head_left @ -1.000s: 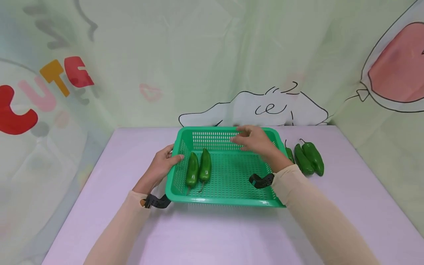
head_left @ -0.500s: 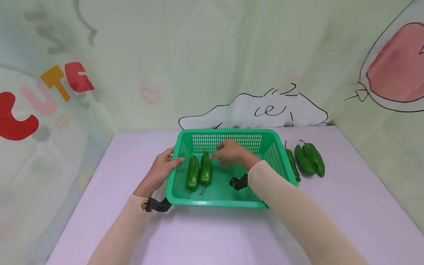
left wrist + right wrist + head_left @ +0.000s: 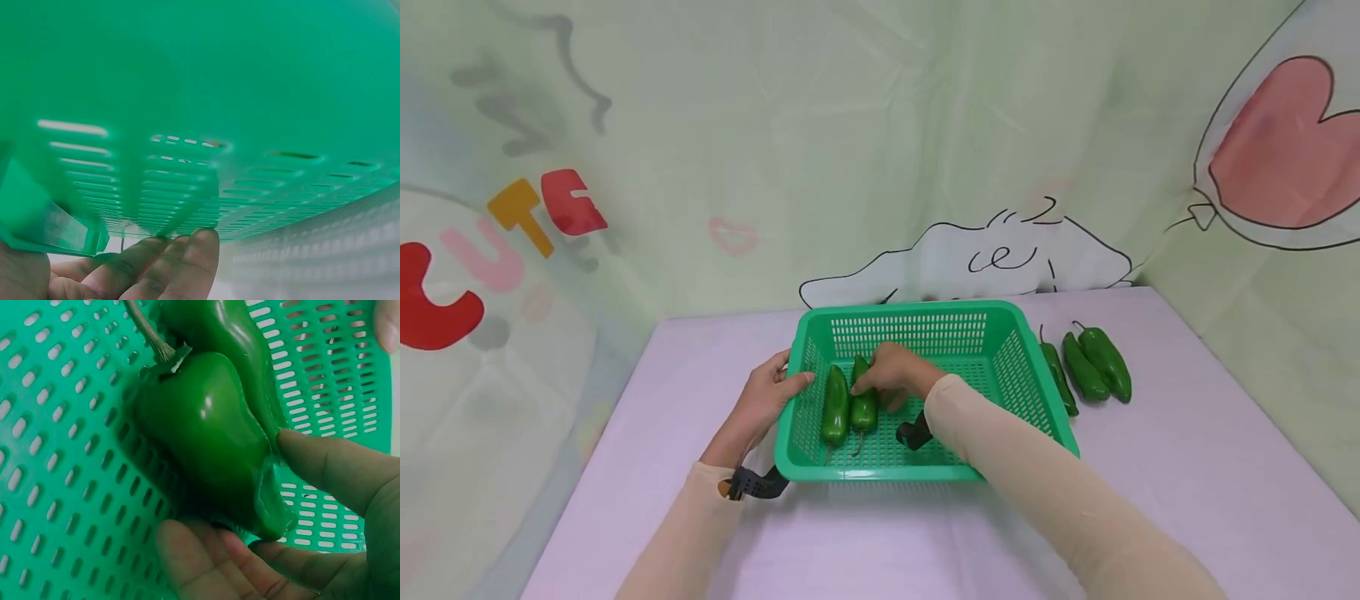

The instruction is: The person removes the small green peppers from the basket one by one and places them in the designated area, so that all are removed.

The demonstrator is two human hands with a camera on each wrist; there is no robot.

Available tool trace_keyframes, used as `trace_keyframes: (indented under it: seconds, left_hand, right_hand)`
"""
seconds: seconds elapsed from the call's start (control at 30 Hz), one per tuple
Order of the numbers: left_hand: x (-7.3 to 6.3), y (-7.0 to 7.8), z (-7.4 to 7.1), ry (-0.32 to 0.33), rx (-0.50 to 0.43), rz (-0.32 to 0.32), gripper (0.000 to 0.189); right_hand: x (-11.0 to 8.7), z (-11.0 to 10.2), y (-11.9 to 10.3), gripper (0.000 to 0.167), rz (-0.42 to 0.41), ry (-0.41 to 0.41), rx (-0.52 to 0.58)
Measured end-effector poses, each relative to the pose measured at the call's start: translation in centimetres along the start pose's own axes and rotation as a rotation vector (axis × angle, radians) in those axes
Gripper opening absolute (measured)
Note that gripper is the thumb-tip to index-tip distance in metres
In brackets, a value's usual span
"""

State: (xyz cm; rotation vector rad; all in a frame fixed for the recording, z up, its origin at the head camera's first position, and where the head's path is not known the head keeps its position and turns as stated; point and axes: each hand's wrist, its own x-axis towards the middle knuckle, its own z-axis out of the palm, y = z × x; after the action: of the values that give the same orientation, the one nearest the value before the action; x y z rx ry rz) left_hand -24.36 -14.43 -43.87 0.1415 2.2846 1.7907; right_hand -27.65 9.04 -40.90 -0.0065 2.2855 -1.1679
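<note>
Step in hand, my read: getting a grip on the inner pepper (image 3: 865, 414), on the floor of the green basket (image 3: 880, 474) toward its left end, stem pointing at the near rim. Right hand (image 3: 895, 369) is inside the basket, partly closed: thumb on one side of the pepper's far end, fingers curled round the other. Can't tell how firm. Wall-side pepper (image 3: 836, 408) lies right alongside, between it and the basket's left wall. Left hand (image 3: 767, 396) has the basket's left rim, thumb over the top, fingers outside against the wall. Three more peppers (image 3: 1084, 369) sit on the table (image 3: 1157, 492) past the basket's right end, two of them touching.

Next move, I'd say: firm up the pinch without dragging the neighbour; left hand should keep the basket steady.
</note>
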Motion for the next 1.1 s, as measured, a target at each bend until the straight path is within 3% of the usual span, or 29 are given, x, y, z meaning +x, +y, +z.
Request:
trace_keyframes:
  seconds: [0.13,0.37,0.5,0.77,1.1]
  left_hand:
    - [0.0,-0.1,0.0,-0.007,-0.008,0.007,0.064]
    - [0.0,-0.1,0.0,-0.007,-0.020,0.011,0.066]
    - [0.0,0.0,0.0,-0.004,-0.025,0.013,0.065]
    - [-0.2,0.1,0.1,-0.010,-0.036,0.015,0.064]
    - [-0.2,0.2,0.1,0.004,-0.030,0.010,0.065]
  right_hand:
    - [0.2,0.5,-0.2,0.033,0.002,0.029,-0.043]
    - [0.6,1.0,-0.5,0.029,0.000,0.054,-0.083]
    - [0.6,1.0,-0.4,0.036,-0.001,0.052,-0.083]
    - [-0.4,0.4,-0.5,0.064,-0.040,0.035,-0.059]
    - [-1.7,-1.2,-0.2,0.069,-0.069,-0.003,0.051]
